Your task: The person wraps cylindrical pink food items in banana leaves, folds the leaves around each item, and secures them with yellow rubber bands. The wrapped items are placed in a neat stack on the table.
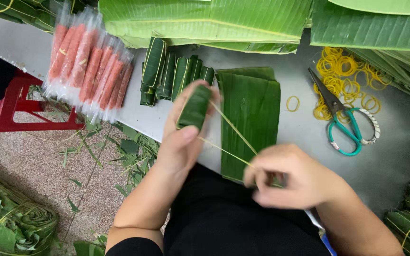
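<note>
- Head view, the hands: the left hand is closed around a small oblong parcel wrapped in dark green banana leaf, thumb along its near side and fingers behind it; the parcel is held upright above the table edge, its long axis running away from the person and tipped slightly to the right.
- The right hand is blurred, its fingers pinched together on a thin yellow rubber band; the band is stretched taut in two strands from the parcel down and to the right to that pinch.
- The deciding relation: the parcel lies up and to the left of the right hand, already in the left hand's grasp; the band runs obliquely, crossing the parcel's long axis at a slant; the left hand is the nearer, touching it, while the right stands well apart, joined only by the band.
- Head view, surroundings: just beyond the hands lies a flat stack of folded green leaf sheets on the grey metal table; a row of finished green parcels stands behind; clear-wrapped pink sausage sticks lie to the left; a loose heap of yellow rubber bands and green-handled scissors lie to the right; a red plastic stool stands on the floor at left.
</note>
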